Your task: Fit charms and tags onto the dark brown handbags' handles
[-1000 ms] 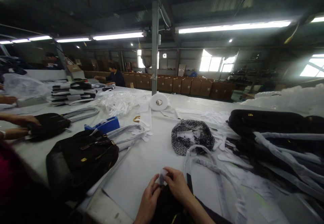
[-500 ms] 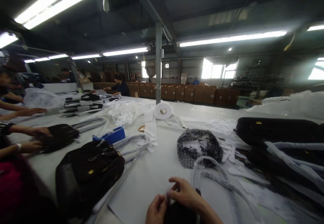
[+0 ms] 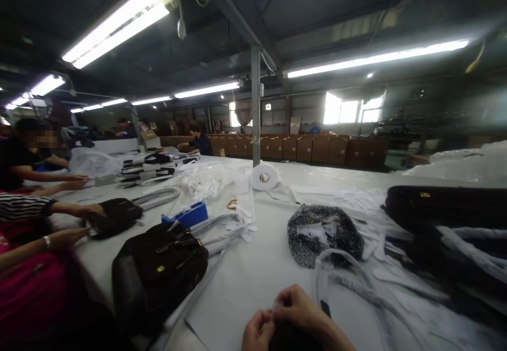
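Observation:
At the bottom of the head view, my left hand and my right hand meet with their fingertips pinched together. Between them is a small whitish, see-through piece. Just below, a dark item is partly covered by my hands and cut off by the frame edge. Wrapped grey-white handles curve beside my right hand. Beyond them sits a speckled black-and-white pouch with white pieces inside. A black bag with a gold plate lies to the left.
A white roll stands at mid-table near a metal post. A blue dispenser lies behind the black bag. More dark bags fill the right side. At the left, a person's hands work on another black bag.
The view has turned left, so the scene sits further right. My right hand's fingers have closed in against my left hand's fingers. More of the people at the left shows.

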`<control>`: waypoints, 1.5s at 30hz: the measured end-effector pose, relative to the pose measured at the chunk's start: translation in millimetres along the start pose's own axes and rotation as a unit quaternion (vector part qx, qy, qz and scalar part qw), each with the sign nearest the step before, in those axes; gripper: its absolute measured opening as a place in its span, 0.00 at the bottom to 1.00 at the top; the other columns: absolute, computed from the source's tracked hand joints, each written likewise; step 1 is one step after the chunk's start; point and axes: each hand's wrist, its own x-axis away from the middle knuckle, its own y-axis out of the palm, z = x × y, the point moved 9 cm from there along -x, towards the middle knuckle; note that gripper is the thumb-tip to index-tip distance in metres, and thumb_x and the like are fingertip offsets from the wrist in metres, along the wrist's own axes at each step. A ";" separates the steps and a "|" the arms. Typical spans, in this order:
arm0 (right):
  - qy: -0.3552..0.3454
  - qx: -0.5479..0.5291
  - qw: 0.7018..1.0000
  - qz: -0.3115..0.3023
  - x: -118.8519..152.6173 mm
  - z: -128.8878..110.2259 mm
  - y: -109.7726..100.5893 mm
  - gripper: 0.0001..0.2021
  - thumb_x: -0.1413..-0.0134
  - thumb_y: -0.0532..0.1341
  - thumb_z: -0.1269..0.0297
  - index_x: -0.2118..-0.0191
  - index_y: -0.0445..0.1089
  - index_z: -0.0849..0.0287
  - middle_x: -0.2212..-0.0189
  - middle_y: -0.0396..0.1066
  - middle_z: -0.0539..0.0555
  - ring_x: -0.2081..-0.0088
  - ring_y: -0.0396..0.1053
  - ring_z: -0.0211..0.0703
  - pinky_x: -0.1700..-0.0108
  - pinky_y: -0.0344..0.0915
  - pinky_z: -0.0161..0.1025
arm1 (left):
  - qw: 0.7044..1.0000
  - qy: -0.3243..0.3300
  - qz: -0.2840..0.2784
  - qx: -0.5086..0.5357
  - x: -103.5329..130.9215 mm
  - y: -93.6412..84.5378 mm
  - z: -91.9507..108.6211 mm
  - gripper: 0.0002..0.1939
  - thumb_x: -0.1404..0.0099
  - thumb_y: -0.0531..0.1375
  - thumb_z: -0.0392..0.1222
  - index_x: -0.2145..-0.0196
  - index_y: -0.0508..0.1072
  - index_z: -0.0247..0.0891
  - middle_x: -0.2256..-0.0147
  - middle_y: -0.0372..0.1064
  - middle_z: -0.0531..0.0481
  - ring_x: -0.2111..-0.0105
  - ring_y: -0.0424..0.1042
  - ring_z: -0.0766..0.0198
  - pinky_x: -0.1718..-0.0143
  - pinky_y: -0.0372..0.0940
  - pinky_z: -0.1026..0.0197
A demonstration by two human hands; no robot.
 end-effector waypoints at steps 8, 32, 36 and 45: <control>-0.007 0.003 1.000 -0.010 6.8 -9.4 -3.1 0.07 0.59 0.63 0.66 0.72 0.76 0.62 0.80 0.69 0.47 0.77 0.61 0.33 0.74 0.55 0.29 | 0.995 -0.025 -0.092 -0.018 -0.9 3.1 -13.3 0.21 0.43 0.59 0.54 0.62 0.76 0.34 0.69 0.75 0.47 0.67 0.72 0.56 0.67 0.65 0.62; -0.035 0.131 0.991 0.010 16.9 -30.3 -11.3 0.08 0.60 0.58 0.71 0.72 0.74 0.61 0.80 0.69 0.48 0.77 0.61 0.34 0.75 0.54 0.30 | 0.989 -0.050 -0.097 0.104 -5.1 20.7 -22.4 0.15 0.46 0.63 0.51 0.73 0.67 0.36 0.80 0.71 0.55 0.78 0.68 0.67 0.75 0.60 0.67; -0.025 0.143 0.989 0.021 17.9 -28.2 -17.4 0.07 0.62 0.58 0.71 0.75 0.73 0.61 0.83 0.65 0.46 0.78 0.59 0.34 0.76 0.52 0.30 | 0.987 -0.061 -0.096 0.117 -6.9 25.4 -26.0 0.16 0.47 0.64 0.52 0.71 0.67 0.36 0.79 0.73 0.53 0.78 0.70 0.65 0.75 0.61 0.65; 0.046 0.031 0.996 0.066 15.1 -0.6 -12.2 0.09 0.64 0.52 0.74 0.79 0.69 0.62 0.86 0.63 0.45 0.83 0.55 0.31 0.81 0.49 0.28 | 0.993 -0.032 -0.052 0.100 1.4 19.2 -15.5 0.14 0.48 0.63 0.52 0.71 0.69 0.39 0.75 0.75 0.52 0.72 0.72 0.60 0.71 0.65 0.63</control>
